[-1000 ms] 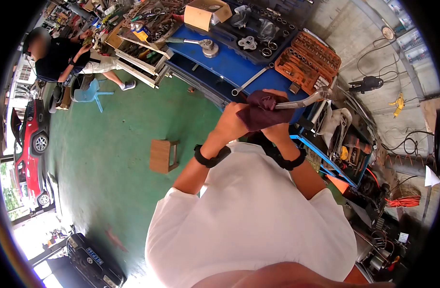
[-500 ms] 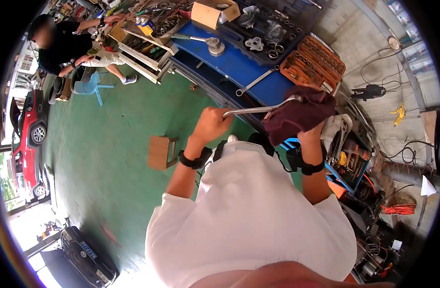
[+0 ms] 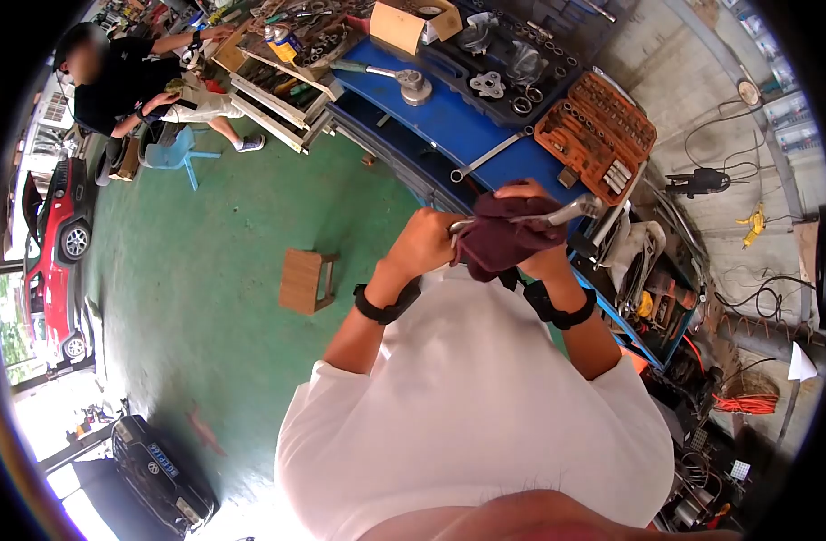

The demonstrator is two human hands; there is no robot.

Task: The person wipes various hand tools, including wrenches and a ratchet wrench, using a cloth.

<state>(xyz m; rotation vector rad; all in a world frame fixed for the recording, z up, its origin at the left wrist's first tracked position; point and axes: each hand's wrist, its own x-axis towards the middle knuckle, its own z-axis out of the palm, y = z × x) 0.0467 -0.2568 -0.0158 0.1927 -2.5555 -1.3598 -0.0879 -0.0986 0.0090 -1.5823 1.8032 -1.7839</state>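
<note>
A metal wrench (image 3: 573, 210) lies across both hands, partly covered by a dark maroon cloth (image 3: 498, 239). My left hand (image 3: 428, 240) is closed on the wrench's left end, next to the cloth. My right hand (image 3: 543, 257) is wrapped round the cloth and the wrench inside it; some of its fingers are hidden by the cloth. Just beyond the hands, another wrench (image 3: 490, 155) lies on the blue workbench (image 3: 449, 126). A ratchet with a green handle (image 3: 413, 86) rests farther left on the bench.
An orange socket case (image 3: 596, 135) and a dark tool case (image 3: 494, 68) lie on the bench beside a cardboard box (image 3: 415, 27). A wooden stool (image 3: 303, 280) stands on the green floor. Another person (image 3: 124, 81) is near a blue chair (image 3: 171, 153) and open drawers (image 3: 278, 113).
My right hand has moved left with the cloth, back along the wrench toward my left hand. The wrench's right end now sticks out of the cloth.
</note>
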